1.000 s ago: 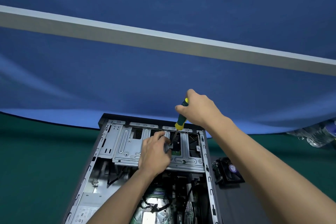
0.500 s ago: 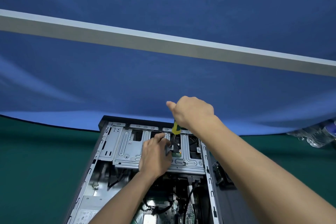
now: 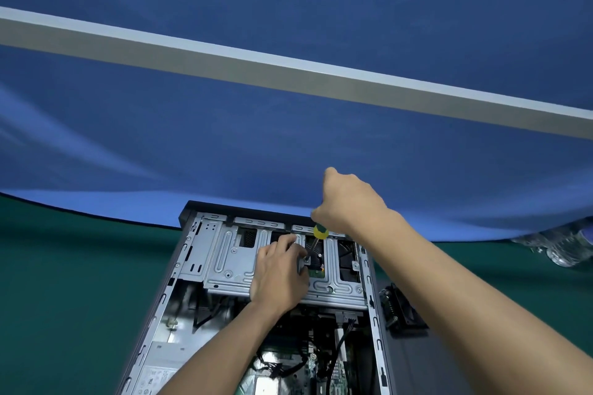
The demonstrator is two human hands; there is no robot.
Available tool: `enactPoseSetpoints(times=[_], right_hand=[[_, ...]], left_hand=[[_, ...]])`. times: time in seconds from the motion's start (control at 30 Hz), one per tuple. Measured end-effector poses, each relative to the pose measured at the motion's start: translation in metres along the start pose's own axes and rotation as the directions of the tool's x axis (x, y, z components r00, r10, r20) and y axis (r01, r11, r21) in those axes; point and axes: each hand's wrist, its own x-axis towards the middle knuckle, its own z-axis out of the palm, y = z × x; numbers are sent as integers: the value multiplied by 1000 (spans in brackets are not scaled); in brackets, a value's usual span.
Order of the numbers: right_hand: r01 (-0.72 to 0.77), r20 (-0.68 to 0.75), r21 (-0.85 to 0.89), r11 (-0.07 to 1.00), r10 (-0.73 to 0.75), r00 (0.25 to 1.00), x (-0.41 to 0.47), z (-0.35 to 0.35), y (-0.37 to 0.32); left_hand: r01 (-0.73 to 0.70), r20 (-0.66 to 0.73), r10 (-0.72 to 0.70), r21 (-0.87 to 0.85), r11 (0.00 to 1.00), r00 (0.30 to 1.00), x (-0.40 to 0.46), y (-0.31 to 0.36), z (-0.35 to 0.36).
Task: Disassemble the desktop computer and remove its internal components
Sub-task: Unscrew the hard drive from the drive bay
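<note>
An open desktop computer case [image 3: 189, 253] lies on its side on a green table. At its far end sits a silver metal drive cage [image 3: 231, 263]. My right hand [image 3: 346, 202] is shut on a yellow-and-green screwdriver [image 3: 319, 232], whose shaft slants down into a slot of the cage. My left hand [image 3: 279, 276] rests on the cage next to the tip, fingers pinching a small grey part there. The tip itself is hidden by my fingers. Nearer me, the motherboard [image 3: 324, 372] and black cables [image 3: 276, 369] show inside the case.
A black cooler fan [image 3: 401, 308] lies on the grey side panel to the right of the case. Clear plastic bottles [image 3: 564, 247] sit at the far right. A blue cloth backdrop with a grey bar [image 3: 288, 74] hangs behind the green table [image 3: 64, 282].
My right hand rolled over the screwdriver handle, hiding most of it, and shifted slightly. The left hand stayed on the cage by the tip.
</note>
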Motion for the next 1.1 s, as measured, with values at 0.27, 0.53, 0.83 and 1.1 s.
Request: enactPoseSetpoints(times=[0.27,0.53,0.83,1.1], right_hand=[[46,-97,84,995,-38,995,-2,10,0],[-17,-159,52,998,25,987,-5,15,3],[-87,-131,119,989,102,986,-7,11,3],[3,-151,81,997,10,989,-5,13,5]], left_hand=[[-25,-21,25,0,1000,999,-1,0,-1],[-39,-21,39,2,999,999,-1,1,-2],[-38,-22,38,-12,999,999,0,-3,1],[-49,-28,49,9,999,998,1,-3,3]])
